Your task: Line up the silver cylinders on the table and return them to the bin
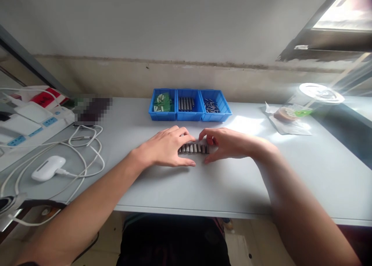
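Here, mid-counter [232,180], the left hand [164,146] and right hand [225,142], fingers loosely spread, touch the ends of a row of metal pins [193,148], gripping nothing.

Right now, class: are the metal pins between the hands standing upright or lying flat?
Lying flat. The pins lie side by side in one row on the table, between the left hand and right hand.

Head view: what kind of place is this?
Probably a small-parts assembly bench. Three blue bins hold green boards and metal pins, both hands frame a row of metal pins, and a power strip sits left.
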Tool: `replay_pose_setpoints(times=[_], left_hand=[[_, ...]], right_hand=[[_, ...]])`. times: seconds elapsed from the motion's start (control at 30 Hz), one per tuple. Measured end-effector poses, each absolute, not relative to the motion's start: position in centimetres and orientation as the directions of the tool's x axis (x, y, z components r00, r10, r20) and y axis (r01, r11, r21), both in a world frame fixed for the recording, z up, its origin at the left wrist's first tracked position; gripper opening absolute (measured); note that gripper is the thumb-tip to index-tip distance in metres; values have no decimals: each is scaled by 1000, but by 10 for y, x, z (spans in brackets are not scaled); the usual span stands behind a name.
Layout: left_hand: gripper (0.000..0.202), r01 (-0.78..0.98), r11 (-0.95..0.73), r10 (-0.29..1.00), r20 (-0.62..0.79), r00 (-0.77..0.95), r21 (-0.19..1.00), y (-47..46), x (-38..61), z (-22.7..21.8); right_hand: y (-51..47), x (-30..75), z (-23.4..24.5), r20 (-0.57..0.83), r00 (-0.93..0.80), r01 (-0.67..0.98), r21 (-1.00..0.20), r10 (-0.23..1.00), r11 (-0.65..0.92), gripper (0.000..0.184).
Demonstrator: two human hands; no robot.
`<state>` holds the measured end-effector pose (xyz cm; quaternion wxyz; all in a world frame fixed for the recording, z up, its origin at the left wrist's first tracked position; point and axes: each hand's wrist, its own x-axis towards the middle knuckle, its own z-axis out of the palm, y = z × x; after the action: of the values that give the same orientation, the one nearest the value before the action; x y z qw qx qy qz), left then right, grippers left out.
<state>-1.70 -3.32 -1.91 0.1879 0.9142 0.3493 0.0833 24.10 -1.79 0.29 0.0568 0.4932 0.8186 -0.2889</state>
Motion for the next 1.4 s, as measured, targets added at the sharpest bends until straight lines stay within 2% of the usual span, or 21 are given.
replay_pose_setpoints(times=[0.17,0.3,0.4,0.6,1.0,1.23,1.4], left_hand=[[64,610,-692,670,28,742,385,-34,-17,-19],[61,615,-690,676,35,736,381,-34,-17,-19],[59,614,-692,677,45,735,380,-33,-17,-19],[56,616,-698,675,50,736,366,-33,-18,-18],[55,631,-685,685,24,729,364,-35,-16,-16],[54,623,-697,678,43,734,355,-35,-16,-17],[55,616,-698,677,55,734,367,-34,-16,-19]], right_hand=[[-19,243,3,-406,-450,872,-390,795,294,55],[-20,242,6,-402,-453,875,-370,795,312,34],[-20,242,7,-405,-461,871,-375,790,317,27],[-18,245,2,-374,-495,847,-408,784,339,25],[-20,243,3,-375,-492,850,-401,786,341,27],[-21,243,7,-424,-404,899,-350,811,264,30],[-20,245,7,-413,-419,889,-366,809,274,27]])
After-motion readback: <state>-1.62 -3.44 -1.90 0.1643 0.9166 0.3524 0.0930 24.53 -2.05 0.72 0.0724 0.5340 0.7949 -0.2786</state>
